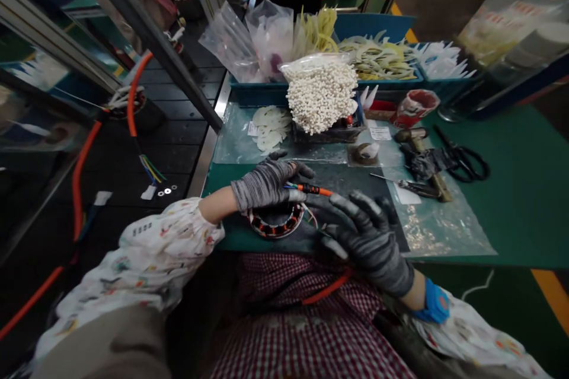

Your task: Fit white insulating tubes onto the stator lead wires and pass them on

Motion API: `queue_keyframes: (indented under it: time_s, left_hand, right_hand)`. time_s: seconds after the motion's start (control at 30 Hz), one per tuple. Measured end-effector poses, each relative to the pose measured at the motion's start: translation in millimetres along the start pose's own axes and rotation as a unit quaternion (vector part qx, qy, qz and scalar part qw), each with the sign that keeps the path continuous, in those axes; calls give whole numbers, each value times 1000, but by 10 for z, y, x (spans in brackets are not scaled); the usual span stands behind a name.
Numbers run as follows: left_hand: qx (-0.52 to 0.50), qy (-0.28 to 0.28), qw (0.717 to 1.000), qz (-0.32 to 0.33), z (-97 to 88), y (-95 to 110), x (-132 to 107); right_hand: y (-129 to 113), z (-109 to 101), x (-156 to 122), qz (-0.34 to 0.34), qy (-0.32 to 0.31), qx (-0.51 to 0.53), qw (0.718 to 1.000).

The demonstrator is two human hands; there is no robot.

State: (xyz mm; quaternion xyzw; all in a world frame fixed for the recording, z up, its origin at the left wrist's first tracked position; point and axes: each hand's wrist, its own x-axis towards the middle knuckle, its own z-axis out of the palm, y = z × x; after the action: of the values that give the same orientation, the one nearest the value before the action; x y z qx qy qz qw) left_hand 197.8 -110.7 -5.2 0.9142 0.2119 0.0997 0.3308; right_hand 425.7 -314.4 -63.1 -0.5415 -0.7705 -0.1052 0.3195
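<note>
My left hand [272, 183], in a grey striped glove, is closed around the wire end of an orange cable [320, 190]. Blue and green wires and a black sleeve show at its fingertips. Just below it, a ring-shaped motor stator [279, 231] with dark and orange-red windings lies on the dark mat [355, 177]. Thin light wires leave its right side. To the right, my right hand [371, 236], also gloved, has its fingers stretched out and apart beside the cable. A lower stretch of orange cable crosses my checked apron beneath it.
Behind the mat sit a bag of white beads [320, 94] and blue bins [376, 26] of pale strips. Scissors [466, 156], a hammer [427, 162] and pliers [418, 188] lie at right. A metal post [164, 41] and hanging orange cables [80, 171] are at left.
</note>
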Motion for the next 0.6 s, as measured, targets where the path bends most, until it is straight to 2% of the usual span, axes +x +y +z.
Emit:
queue_keyframes:
  time_s: [0.1,0.17,0.27,0.33,0.4,0.47,0.53,0.6]
  left_hand:
    - [136,96,983,83,55,182,-139]
    - [202,118,963,137,176,345,-253]
    - [258,160,941,149,414,513,-368]
    - [249,191,938,151,505,539,-376]
    - [207,186,950,143,490,515,-341]
    - [141,137,972,131,393,469,-284]
    - [73,72,986,129,274,419,-227]
    - [34,19,991,130,185,383,-190]
  right_hand:
    - [-67,-17,8,64,18,68,995]
    - [-98,-9,19,116,33,164,979]
    - [-114,-25,42,152,36,270,950]
    - [-75,-108,74,177,42,246,952]
    - [2,-250,136,196,89,178,960]
    - [80,-395,229,148,103,146,973]
    - [111,-470,335,20,34,161,986]
    - [83,-451,430,-82,-50,198,976]
